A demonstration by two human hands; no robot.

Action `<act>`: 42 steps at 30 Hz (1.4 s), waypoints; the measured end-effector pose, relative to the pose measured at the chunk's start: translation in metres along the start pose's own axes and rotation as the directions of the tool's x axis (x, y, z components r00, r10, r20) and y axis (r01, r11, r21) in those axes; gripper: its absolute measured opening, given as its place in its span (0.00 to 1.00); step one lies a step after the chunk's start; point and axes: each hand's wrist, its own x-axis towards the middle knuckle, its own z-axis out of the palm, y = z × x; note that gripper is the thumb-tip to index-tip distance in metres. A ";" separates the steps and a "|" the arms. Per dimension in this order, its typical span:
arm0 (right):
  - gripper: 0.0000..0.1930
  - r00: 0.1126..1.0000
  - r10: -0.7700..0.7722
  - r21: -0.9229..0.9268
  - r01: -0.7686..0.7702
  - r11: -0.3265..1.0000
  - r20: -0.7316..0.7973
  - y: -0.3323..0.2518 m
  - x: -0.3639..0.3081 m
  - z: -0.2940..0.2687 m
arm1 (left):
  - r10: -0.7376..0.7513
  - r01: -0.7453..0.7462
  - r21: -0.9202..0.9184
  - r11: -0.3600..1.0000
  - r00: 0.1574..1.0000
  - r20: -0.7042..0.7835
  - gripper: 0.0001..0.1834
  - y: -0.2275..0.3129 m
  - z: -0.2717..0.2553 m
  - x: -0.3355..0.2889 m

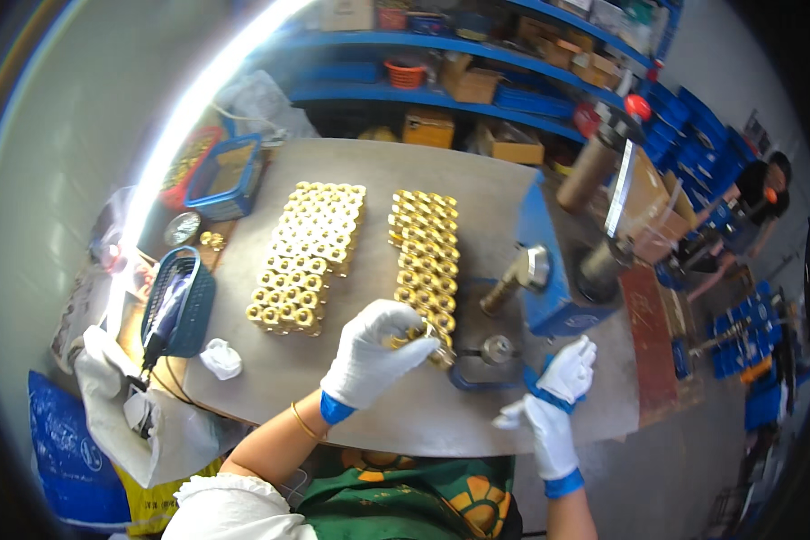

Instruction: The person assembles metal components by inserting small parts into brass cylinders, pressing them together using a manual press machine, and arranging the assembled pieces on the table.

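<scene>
My left hand, in a white glove with a blue cuff, pinches a small brass fitting near the front end of the right-hand block of fittings. Its fingers partly hide the piece. My right hand, gloved the same way, is at the table's front right, below the blue press. The thumb points out to the left and the fingers stretch forward. A blue strip crosses it; whether the hand touches or holds that strip is unclear. Between the hands is a dark base plate with a round metal seat.
Another block of brass fittings stands left on the grey table. Beside it are a crumpled white wad, a dark green basket and a blue basket. Blue shelves hold boxes behind. A person is at far right.
</scene>
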 end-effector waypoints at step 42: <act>0.31 0.935 -0.291 0.439 0.352 0.827 -0.202 -0.159 0.158 -0.042 | -0.053 -0.001 0.110 0.994 0.869 0.492 0.27 -0.004 0.087 0.054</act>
